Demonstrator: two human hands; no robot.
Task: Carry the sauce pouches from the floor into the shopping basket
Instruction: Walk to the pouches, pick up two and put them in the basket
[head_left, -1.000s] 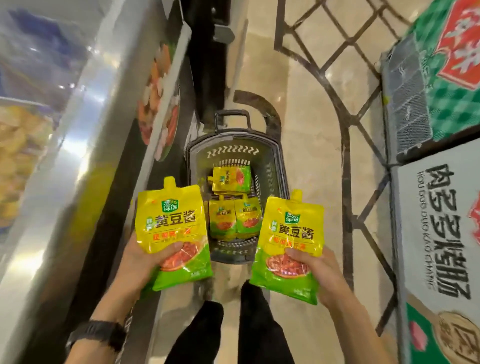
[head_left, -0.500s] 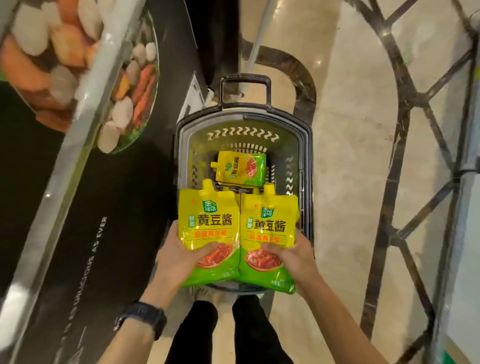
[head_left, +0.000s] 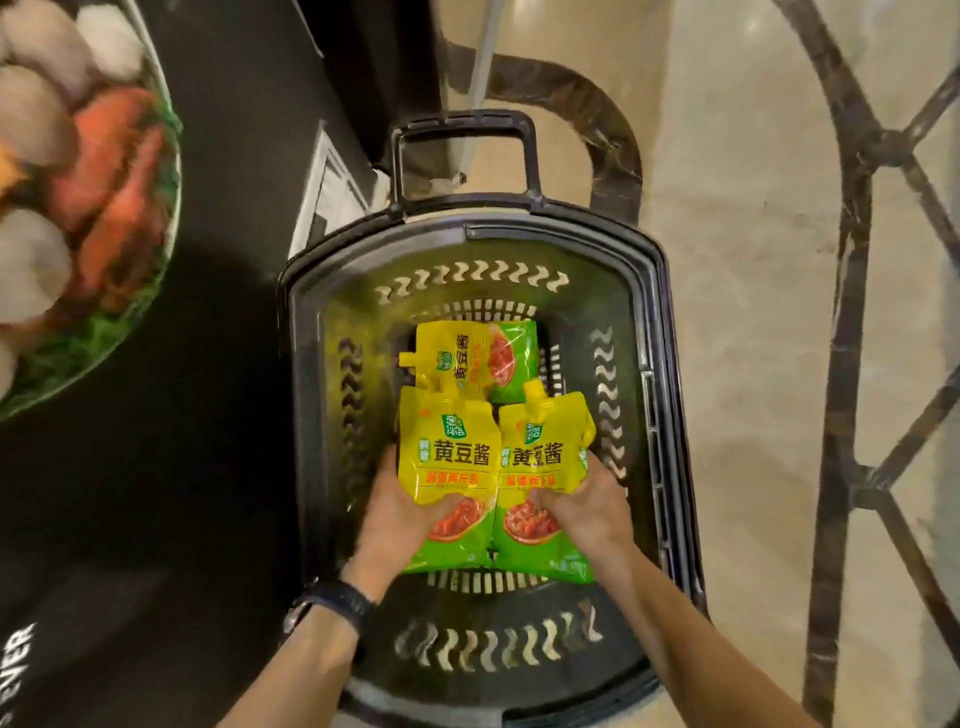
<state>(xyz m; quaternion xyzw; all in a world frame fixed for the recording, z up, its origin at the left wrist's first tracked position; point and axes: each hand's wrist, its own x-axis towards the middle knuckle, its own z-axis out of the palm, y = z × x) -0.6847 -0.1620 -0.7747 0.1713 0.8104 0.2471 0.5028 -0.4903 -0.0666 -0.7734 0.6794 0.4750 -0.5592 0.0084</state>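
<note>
A dark plastic shopping basket (head_left: 670, 415) stands on the floor below me. My left hand (head_left: 395, 514) grips a yellow-and-green sauce pouch (head_left: 449, 457) by its lower half. My right hand (head_left: 587, 509) grips a second sauce pouch (head_left: 543, 462) the same way. Both pouches are side by side, spouts pointing away from me, low inside the basket. A third pouch (head_left: 467, 353) lies on its side on the basket floor behind them. What lies under the held pouches is hidden.
The basket's pull handle (head_left: 462, 130) sticks up at its far end. A black display cabinet (head_left: 208, 364) with a food picture (head_left: 88, 197) runs along the left. Beige floor with dark inlay lines (head_left: 852, 364) lies to the right.
Both hands have moved the two pouches together and down from above the near rim into the basket. My head has come closer over the basket.
</note>
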